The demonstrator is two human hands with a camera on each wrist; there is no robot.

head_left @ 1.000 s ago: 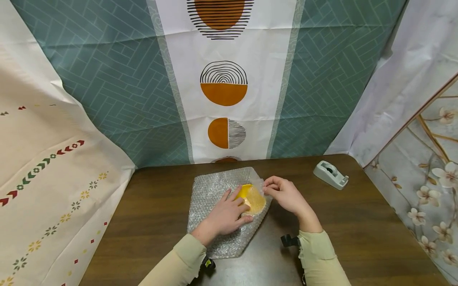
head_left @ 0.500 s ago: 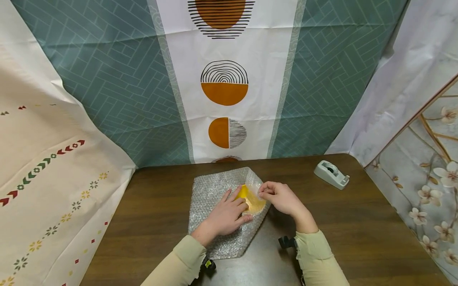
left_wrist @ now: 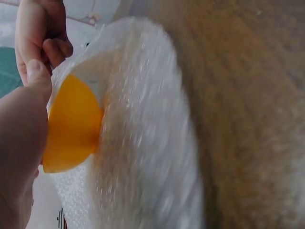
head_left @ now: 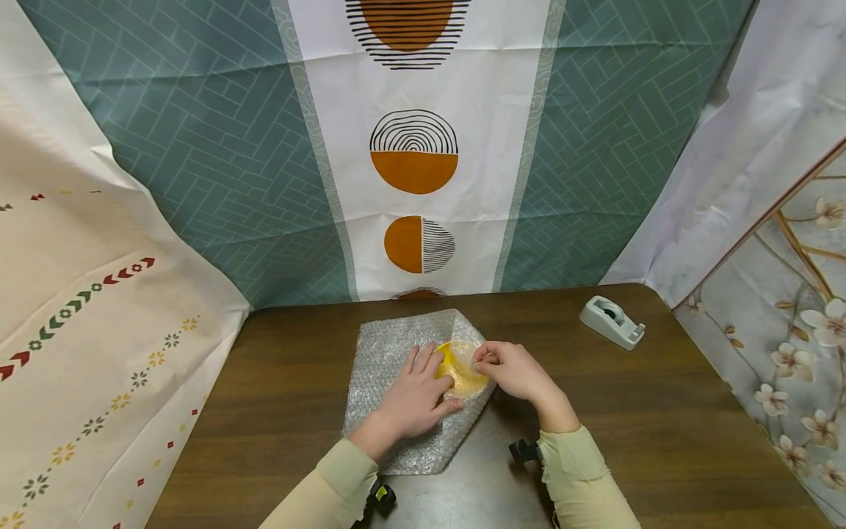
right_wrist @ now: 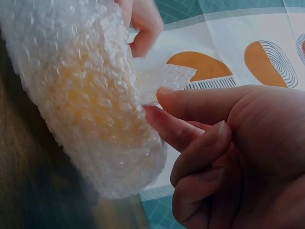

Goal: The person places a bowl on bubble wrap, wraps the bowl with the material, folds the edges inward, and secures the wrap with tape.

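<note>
A sheet of bubble wrap [head_left: 380, 360] lies on the table, its right side folded up around a yellow bowl [head_left: 466, 379]. My left hand [head_left: 411, 400] rests with spread fingers on the bowl and the wrap beside it. At the bowl's right, my right hand [head_left: 518, 372] pinches a corner of the wrap between thumb and forefinger and holds it over the bowl. From the left wrist, the smooth yellow bowl [left_wrist: 74, 126] shows above the raised wrap [left_wrist: 147, 124]. In the right wrist view, bubble wrap [right_wrist: 90, 109] covers the bowl's outer side, and yellow shows through.
A white tape dispenser [head_left: 612, 323] stands at the back right of the dark wooden table [head_left: 277, 411]. Patterned cloths [head_left: 436, 95] hang behind the table and at both sides.
My right hand has moved left and slightly down, drawing the pinched wrap corner further across the bowl. My left hand has stayed almost in place.
</note>
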